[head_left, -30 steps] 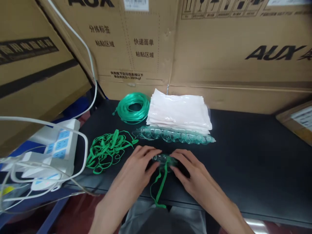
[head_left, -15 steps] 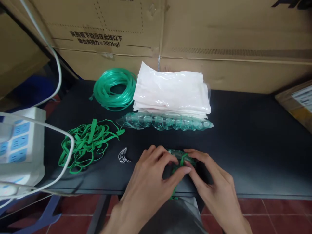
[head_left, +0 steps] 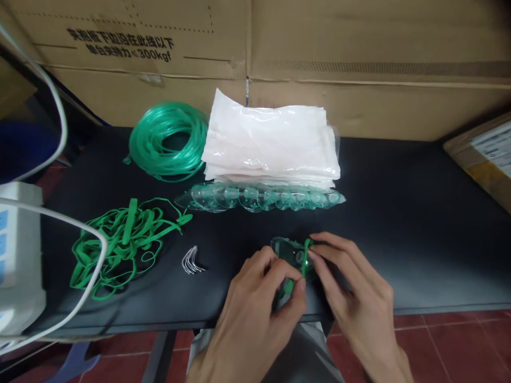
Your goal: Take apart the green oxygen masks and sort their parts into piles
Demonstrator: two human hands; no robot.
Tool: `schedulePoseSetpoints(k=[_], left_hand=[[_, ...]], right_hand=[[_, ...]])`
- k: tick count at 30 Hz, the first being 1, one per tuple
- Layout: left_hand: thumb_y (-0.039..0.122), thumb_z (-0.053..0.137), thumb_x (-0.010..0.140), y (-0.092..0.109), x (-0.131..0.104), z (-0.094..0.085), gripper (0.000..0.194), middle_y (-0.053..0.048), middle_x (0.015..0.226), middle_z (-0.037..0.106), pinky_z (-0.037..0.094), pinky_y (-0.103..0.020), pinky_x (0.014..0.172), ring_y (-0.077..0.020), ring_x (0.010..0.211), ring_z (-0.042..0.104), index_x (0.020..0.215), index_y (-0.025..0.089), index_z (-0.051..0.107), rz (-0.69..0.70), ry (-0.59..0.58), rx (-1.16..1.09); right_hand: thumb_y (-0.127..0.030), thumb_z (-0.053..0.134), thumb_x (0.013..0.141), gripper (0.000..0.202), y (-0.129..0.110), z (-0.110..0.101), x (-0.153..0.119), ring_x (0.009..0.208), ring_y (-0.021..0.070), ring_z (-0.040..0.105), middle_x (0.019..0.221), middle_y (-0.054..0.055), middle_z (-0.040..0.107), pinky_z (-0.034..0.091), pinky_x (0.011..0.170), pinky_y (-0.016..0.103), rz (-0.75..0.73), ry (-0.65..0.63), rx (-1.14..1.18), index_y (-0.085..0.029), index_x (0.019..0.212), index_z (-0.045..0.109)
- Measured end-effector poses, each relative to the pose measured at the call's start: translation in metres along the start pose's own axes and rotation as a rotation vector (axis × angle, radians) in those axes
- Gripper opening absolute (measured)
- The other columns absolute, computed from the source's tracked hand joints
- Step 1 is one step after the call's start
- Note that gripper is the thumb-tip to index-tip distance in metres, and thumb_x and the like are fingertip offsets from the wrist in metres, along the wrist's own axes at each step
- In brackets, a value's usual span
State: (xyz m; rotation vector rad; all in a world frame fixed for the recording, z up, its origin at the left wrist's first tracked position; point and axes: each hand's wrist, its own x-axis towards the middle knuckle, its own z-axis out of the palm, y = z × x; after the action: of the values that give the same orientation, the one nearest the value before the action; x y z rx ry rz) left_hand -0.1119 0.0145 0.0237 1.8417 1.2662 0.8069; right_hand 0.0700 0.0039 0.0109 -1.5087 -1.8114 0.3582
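Fingertips had drawn apart since half a second earlier, baring more of the clear green mask (head_left: 288, 248) and a short straight stretch of green strap (head_left: 306, 259) between them. The left hand (head_left: 259, 300) had its thumb and forefinger pinched together on the strap's lower part, while the right hand (head_left: 355, 287) had thumb and fingers closed on its upper end. The mask lay on the counter (head_left: 399, 229) near its front edge, partly covered by the left hand.

Beyond both hands, a row of nested clear green masks (head_left: 251, 198) lay just in front of a stack of white packets (head_left: 271, 138). A coil of green tubing (head_left: 139, 141) sat beside the stack, on its left. Nearer the front were a tangled heap of green straps (head_left: 128, 223) and, between it and the left hand, some thin white strips (head_left: 191, 260).
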Motion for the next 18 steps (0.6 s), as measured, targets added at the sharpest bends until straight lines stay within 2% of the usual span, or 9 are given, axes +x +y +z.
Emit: schedulePoseSetpoints(k=[5,8,11,13,16,18], left_hand=[[0.01,0.067,0.089,-0.001,-0.019,-0.004,0.017,0.0,0.091,0.06,0.054,-0.033,0.075,-0.0169,0.082,0.064,0.092,0.027,0.064,0.015,-0.105,0.017],[0.014,0.068,0.092,-0.006,-0.021,-0.008,0.018,0.002,0.09,0.059,0.053,-0.031,0.069,-0.0155,0.077,0.064,0.1,0.029,0.066,-0.014,-0.091,0.069],[0.026,0.068,0.099,-0.009,-0.013,-0.01,0.021,0.002,0.088,0.054,0.053,-0.033,0.069,-0.0171,0.075,0.062,0.119,0.032,0.063,-0.016,0.041,0.157],[0.031,0.068,0.102,-0.009,-0.005,-0.008,0.028,0.001,0.093,0.055,0.054,-0.034,0.072,-0.0183,0.08,0.063,0.129,0.033,0.06,-0.004,0.09,0.186],[0.034,0.067,0.105,-0.009,0.008,-0.002,0.032,-0.001,0.108,0.059,0.055,-0.036,0.078,-0.0195,0.089,0.065,0.136,0.035,0.058,0.049,0.049,0.222],[0.031,0.066,0.107,-0.011,0.014,0.002,0.024,-0.002,0.112,0.06,0.055,-0.039,0.081,-0.021,0.093,0.065,0.13,0.033,0.063,0.089,0.005,0.263]], right_hand=[[-0.02,0.061,0.107,0.007,0.014,-0.007,0.01,0.099,0.0187,0.074,0.122,0.004,0.073,0.057,0.085,0.032,0.118,0.152,-0.106,-0.025,0.11,0.065],[-0.022,0.06,0.108,0.007,0.02,-0.011,0.009,0.103,0.0194,0.074,0.128,0.005,0.072,0.057,0.089,0.033,0.113,0.139,-0.126,-0.025,0.114,0.063],[-0.02,0.058,0.108,0.01,0.019,-0.01,0.006,0.113,0.0199,0.073,0.131,0.005,0.07,0.054,0.095,0.033,0.073,0.079,-0.125,-0.025,0.115,0.063],[-0.02,0.06,0.107,0.01,0.016,-0.007,0.003,0.116,0.0196,0.071,0.132,0.005,0.069,0.054,0.096,0.032,0.056,0.06,-0.117,-0.026,0.114,0.062],[-0.023,0.065,0.104,0.018,0.012,-0.002,-0.002,0.113,0.0199,0.071,0.134,0.005,0.069,0.056,0.094,0.031,0.099,0.058,-0.105,-0.027,0.12,0.059],[-0.026,0.067,0.103,0.029,0.01,0.0,-0.005,0.109,0.0208,0.071,0.132,0.004,0.07,0.057,0.092,0.032,0.15,0.044,-0.111,-0.029,0.129,0.058]])
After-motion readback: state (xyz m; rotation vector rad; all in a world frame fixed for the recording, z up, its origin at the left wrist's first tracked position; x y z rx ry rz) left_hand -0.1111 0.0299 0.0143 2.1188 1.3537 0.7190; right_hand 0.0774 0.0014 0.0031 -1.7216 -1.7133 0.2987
